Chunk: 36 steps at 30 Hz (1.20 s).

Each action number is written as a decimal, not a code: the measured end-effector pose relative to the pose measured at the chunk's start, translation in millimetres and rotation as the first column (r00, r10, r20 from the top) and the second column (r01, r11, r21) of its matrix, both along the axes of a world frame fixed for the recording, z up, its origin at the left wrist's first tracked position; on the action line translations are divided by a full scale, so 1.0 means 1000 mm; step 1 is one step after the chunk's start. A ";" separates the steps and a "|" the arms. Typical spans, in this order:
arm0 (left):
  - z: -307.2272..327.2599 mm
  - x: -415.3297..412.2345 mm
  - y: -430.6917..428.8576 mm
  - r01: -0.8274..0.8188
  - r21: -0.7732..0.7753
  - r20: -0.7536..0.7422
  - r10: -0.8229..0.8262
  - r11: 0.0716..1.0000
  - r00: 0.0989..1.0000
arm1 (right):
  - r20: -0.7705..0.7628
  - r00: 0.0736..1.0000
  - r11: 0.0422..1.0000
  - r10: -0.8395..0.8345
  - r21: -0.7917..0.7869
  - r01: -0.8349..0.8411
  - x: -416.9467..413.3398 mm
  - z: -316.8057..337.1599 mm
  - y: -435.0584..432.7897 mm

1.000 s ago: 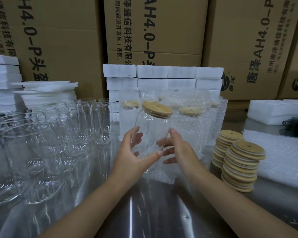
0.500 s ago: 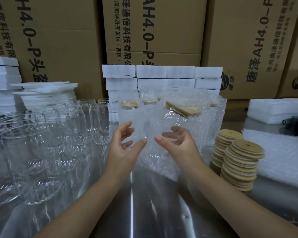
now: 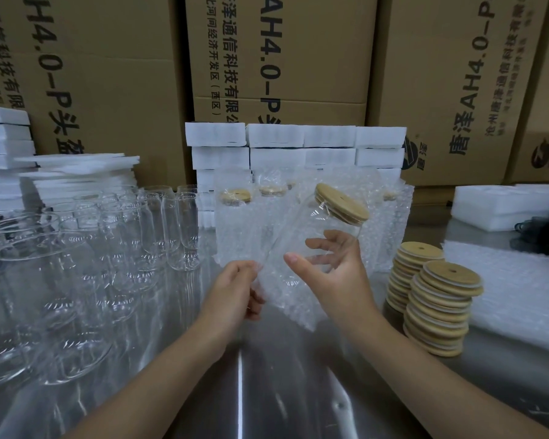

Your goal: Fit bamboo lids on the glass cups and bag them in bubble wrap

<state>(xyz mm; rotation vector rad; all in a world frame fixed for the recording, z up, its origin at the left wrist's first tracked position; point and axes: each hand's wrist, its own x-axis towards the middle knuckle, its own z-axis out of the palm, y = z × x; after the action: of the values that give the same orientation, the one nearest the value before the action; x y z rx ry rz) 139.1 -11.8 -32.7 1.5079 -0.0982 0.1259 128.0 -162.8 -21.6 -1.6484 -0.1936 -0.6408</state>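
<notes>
A clear glass cup point(image 3: 326, 226) capped with a round bamboo lid point(image 3: 341, 202) is held tilted above the shiny steel table point(image 3: 267, 391), lid end up and to the right, its lower end in a clear bubble-wrap bag point(image 3: 293, 307). The right hand point(image 3: 333, 274) curls thumb and fingers round the cup's middle, while the left hand point(image 3: 235, 289) pinches the bag's left edge. Two stacks of spare bamboo lids point(image 3: 441, 299) stand to the right, rows of bare glass cups point(image 3: 124, 236) to the left, already bagged cups point(image 3: 235, 223) behind, and white foam blocks point(image 3: 298, 144) against brown cardboard cartons point(image 3: 298, 58).
</notes>
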 end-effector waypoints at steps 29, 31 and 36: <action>-0.010 -0.012 -0.004 -0.084 0.258 0.413 -0.031 0.962 0.910 | 0.079 0.991 0.977 0.112 -0.192 -0.095 -0.017 0.000 0.009; -0.009 -0.011 -0.004 -0.092 0.134 0.442 0.023 0.987 0.897 | 0.069 0.987 0.971 0.147 -0.201 -0.130 -0.016 0.002 0.007; -0.002 -0.013 0.001 -0.120 -0.171 0.527 0.194 0.978 0.827 | -0.153 0.924 0.895 0.349 -0.236 -0.378 -0.014 -0.003 0.005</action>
<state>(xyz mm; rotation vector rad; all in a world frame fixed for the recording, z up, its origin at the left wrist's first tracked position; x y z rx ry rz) 126.2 -10.8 -34.7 1.3086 -0.4140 0.6851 114.1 -157.7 -25.0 -1.8317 -0.5152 -0.2450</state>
